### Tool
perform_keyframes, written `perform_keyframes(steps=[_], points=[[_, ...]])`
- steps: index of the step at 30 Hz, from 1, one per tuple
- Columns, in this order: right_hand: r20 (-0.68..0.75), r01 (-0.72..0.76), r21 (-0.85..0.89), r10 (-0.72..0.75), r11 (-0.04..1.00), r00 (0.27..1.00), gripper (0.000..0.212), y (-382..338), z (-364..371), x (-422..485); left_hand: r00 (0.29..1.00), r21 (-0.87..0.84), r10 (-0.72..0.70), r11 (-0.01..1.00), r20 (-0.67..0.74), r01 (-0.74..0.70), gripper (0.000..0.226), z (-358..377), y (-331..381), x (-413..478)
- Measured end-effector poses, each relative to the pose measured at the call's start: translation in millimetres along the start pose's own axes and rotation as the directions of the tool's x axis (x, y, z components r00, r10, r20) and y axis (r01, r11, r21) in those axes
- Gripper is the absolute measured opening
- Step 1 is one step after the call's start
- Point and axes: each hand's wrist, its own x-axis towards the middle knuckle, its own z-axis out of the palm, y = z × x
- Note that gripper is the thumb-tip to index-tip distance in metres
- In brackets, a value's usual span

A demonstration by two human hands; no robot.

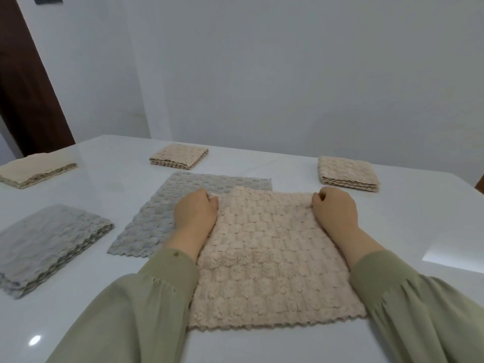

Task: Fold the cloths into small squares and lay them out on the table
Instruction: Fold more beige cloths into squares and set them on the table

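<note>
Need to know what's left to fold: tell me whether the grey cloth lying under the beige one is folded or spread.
Spread. The grey cloth lies flat in one thin layer, unlike the folded grey stack beside it; the beige cloth covers its right part.

A glossy white table is carrying six cloth items. A beige cloth is lying open and flat at the near middle, its far left corner overlapping an unfolded grey cloth that is spreading out beside it. A folded grey stack is sitting at the near left. Farther back, a folded beige stack is resting at the far left edge, a small folded beige square is sitting at the middle back, and another folded beige square is lying toward the right
</note>
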Motion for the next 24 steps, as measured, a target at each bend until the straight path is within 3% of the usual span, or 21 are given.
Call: perform_keyframes(steps=[2,5,8,12,16,19,22,24], points=[[0.027,0.016,-0.014,-0.015,1.000,1.000,0.021,4,2,1,0.999,0.101,0.020,0.995,0.032,-0.023,0.034,3,5,0],[0.243,0.034,-0.171,0.009,0.985,0.970,0.042,6,5,3,0.998,0.172,0.005,0.985,0.064,-0.016,0.032,2,9,0],[0.326,0.056,-0.144,-0.006,0.988,0.945,0.049,5,6,5,0.999,0.139,0.019,0.990,0.037,-0.024,0.025,3,9,0],[0.265,0.078,0.143,-0.114,0.987,0.958,0.051,5,1,3,1.000,-0.058,0.017,0.998,-0.012,-0.018,0.015,1,6,-3],[0.249,-0.126,0.390,0.027,0.912,0.968,0.065,1,-7,-2,0.993,-0.458,-0.065,0.889,-0.094,0.015,0.010,-8,7,-7],[0.227,-0.170,0.357,0.091,0.918,0.970,0.056,-1,-19,3,0.984,-0.586,-0.121,0.810,-0.130,0.023,0.015,-13,4,-8],[0.261,-0.215,0.270,0.144,0.939,0.955,0.019,0,-29,12,0.979,-0.621,-0.141,0.784,-0.144,0.021,0.013,-19,4,-10],[0.298,-0.235,0.286,0.147,0.929,0.943,0.026,-1,-35,15,0.983,-0.657,-0.132,0.754,-0.130,0.015,0.010,-21,7,-13]])
